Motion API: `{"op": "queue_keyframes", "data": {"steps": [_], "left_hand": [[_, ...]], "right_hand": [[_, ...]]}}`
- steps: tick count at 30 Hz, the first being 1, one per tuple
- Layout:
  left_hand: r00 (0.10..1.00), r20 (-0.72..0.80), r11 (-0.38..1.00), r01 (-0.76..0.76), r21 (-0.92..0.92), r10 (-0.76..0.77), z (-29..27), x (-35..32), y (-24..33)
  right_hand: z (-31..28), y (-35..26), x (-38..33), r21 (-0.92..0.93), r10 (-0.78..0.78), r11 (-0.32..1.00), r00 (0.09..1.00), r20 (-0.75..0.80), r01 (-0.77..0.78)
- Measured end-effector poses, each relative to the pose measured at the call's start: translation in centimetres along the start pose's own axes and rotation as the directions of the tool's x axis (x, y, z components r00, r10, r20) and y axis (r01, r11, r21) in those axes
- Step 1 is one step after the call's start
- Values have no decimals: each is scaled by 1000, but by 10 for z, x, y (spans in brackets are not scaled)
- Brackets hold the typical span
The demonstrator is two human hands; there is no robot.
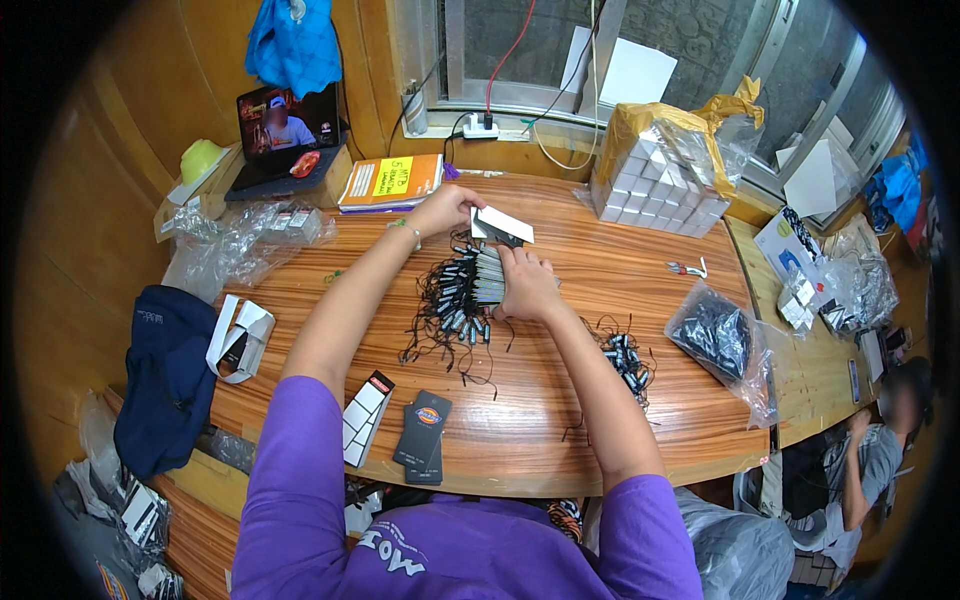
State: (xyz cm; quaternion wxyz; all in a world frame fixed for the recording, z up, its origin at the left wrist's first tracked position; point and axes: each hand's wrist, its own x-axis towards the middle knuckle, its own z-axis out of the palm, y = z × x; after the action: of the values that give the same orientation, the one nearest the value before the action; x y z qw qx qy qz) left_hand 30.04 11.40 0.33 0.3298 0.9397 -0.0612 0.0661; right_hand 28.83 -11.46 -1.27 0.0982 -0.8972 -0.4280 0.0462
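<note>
My left hand (447, 208) reaches to the far middle of the table, fingertips pinched at the corner of a white-and-dark hang tag (512, 222). My right hand (528, 284) is closed round the right side of a row of hang tags (489, 276) packed on edge. Black strings with small dark plastic tips (455, 300) fan out from the row toward the left and near side. Closer to me lie a few dark grey hang tags (424, 432) and a stack of white tags (368, 420). Another bunch of black strings (626, 362) lies beneath and beside my right forearm.
A wrapped block of small white boxes (655, 185) stands at the far right. Nearby are pliers (687, 269), a bag of black strings (715, 325), an orange folder (392, 183), a laptop (290, 130) and a white box (240, 340). Another person (870, 460) sits at lower right.
</note>
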Motion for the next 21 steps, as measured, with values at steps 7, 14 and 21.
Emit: {"op": "queue_keyframes", "data": {"steps": [7, 14, 21], "left_hand": [[952, -199, 940, -169, 297, 234, -2, -3, 8], [987, -159, 998, -24, -51, 15, 3, 2, -2], [988, 153, 980, 22, -196, 9, 34, -7, -8]], "right_hand": [[-2, -1, 0, -32, 10, 999, 1000, 19, -9], [0, 1, 2, -38, 15, 999, 999, 41, -13], [1, 1, 1, -42, 16, 999, 1000, 18, -15]]}}
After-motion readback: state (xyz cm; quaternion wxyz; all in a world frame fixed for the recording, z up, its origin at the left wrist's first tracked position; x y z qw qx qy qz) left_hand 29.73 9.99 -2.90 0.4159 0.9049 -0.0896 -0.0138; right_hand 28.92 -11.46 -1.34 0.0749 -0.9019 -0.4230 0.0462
